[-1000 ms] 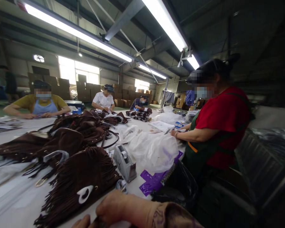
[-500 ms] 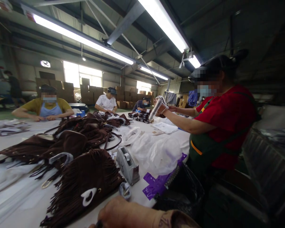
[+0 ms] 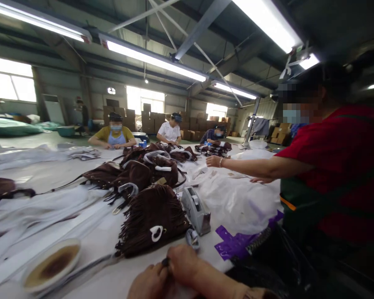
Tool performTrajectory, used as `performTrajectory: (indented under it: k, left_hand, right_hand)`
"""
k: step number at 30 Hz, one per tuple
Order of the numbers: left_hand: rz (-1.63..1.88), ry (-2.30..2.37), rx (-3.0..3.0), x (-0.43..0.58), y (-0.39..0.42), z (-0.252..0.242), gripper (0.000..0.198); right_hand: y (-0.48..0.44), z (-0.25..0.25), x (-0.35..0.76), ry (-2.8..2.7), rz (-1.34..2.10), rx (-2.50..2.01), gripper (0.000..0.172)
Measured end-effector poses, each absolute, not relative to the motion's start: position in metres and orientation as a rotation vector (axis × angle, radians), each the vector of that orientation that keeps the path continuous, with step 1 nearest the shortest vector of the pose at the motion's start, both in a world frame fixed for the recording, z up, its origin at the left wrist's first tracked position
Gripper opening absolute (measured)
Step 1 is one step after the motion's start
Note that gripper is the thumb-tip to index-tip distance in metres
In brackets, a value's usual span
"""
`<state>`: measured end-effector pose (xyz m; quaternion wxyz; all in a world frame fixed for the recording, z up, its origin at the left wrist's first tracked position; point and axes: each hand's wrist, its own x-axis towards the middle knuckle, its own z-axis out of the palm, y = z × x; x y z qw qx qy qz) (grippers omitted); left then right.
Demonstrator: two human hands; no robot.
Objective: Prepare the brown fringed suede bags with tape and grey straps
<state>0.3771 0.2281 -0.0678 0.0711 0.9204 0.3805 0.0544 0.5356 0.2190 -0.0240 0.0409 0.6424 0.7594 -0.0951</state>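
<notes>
A broad pale table (image 3: 106, 282) fills the foreground, covered in places by white sheets (image 3: 50, 207) and thin clear plastic (image 3: 239, 199); beyond it opens a large hall with dark ceiling beams, bright strip lights (image 3: 156, 61) and stacked cartons (image 3: 154, 123). At the table's near edge, the person's left hand (image 3: 148, 282) and right hand (image 3: 183, 261) meet with curled fingers, grasping between them a small dark piece (image 3: 166, 262), of which only a tip shows, pointing up and away from the person; how its long axis runs beneath the fingers I cannot tell. Just beyond the hands a brown fringed bag (image 3: 154, 211) lies flat, its eyelet edge turned toward them and fringe down its left and right sides; I cannot tell which of its sides is longer. Counted out, there is one white heart-shaped tag (image 3: 156, 233) on that bag, one grey tape dispenser (image 3: 196, 211) just right of it, one shallow dish (image 3: 71, 265) of brown matter to the left, one purple plastic patch (image 3: 237, 245) at the table's edge, four co-workers around the table, the nearest in a red shirt (image 3: 336, 166), and one more person (image 3: 82, 114) farther back, while the heaped brown bags (image 3: 137, 170) overlap too much to count
</notes>
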Motion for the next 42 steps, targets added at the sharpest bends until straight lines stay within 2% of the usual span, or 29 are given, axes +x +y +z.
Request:
performTrajectory:
  k: [4, 6, 9, 11, 13, 19, 21, 24, 26, 29, 33, 35, 37, 40, 42]
  left_hand:
    - [0.002, 1.099, 2.840, 0.365, 0.237, -0.064, 0.022]
    - [0.051, 1.102, 2.853, 0.372, 0.235, -0.074, 0.024]
    - [0.165, 1.257, 2.797, 0.393, 0.224, -0.089, 0.033]
    - [0.167, 1.362, 2.746, 0.403, 0.216, -0.091, 0.041]
    - [0.110, 1.356, 2.720, 0.403, 0.212, -0.083, 0.041]
    - [-0.049, 1.154, 2.780, 0.363, 0.223, -0.053, 0.021]
    - [0.005, 1.145, 2.809, 0.363, 0.226, -0.060, 0.019]
    - [0.153, 1.286, 2.773, 0.383, 0.221, -0.085, 0.023]
    - [0.197, 1.404, 2.743, 0.398, 0.214, -0.098, 0.029]
    - [0.124, 1.396, 2.751, 0.400, 0.209, -0.096, 0.032]
    - [-0.024, 1.204, 2.803, 0.370, 0.219, -0.071, 0.023]
    - [-0.022, 1.187, 2.840, 0.358, 0.224, -0.069, 0.019]
    - [0.080, 1.189, 2.870, 0.358, 0.224, -0.078, 0.017]
    - [0.292, 1.274, 2.840, 0.373, 0.214, -0.096, 0.024]
    - [0.345, 1.319, 2.811, 0.380, 0.207, -0.100, 0.029]
  right_hand:
    - [0.221, -0.019, 0.541, 2.564, -0.235, 1.564, 0.022]
    - [0.219, -0.022, 0.541, 2.525, -0.242, 1.764, 0.021]
    - [0.214, -0.031, 0.538, 2.257, -0.361, 2.344, 0.024]
    - [0.212, -0.034, 0.536, 2.150, -0.422, 2.489, 0.022]
    - [0.213, -0.031, 0.536, 2.200, -0.403, 2.381, 0.022]
    - [0.221, -0.013, 0.540, 2.601, -0.270, 1.516, 0.023]
    - [0.220, -0.015, 0.539, 2.576, -0.279, 1.652, 0.024]
    - [0.213, -0.026, 0.536, 2.339, -0.405, 2.216, 0.025]
    - [0.208, -0.030, 0.534, 2.189, -0.471, 2.408, 0.022]
    - [0.207, -0.027, 0.534, 2.257, -0.368, 2.215, 0.025]
    - [0.215, -0.017, 0.544, 2.515, -0.305, 1.718, 0.025]
    - [0.216, -0.019, 0.546, 2.593, -0.313, 1.617, 0.025]
    - [0.212, -0.026, 0.544, 2.573, -0.353, 1.814, 0.025]
    - [0.201, -0.037, 0.533, 2.308, -0.475, 2.348, 0.026]
    - [0.198, -0.038, 0.528, 2.176, -0.501, 2.466, 0.024]
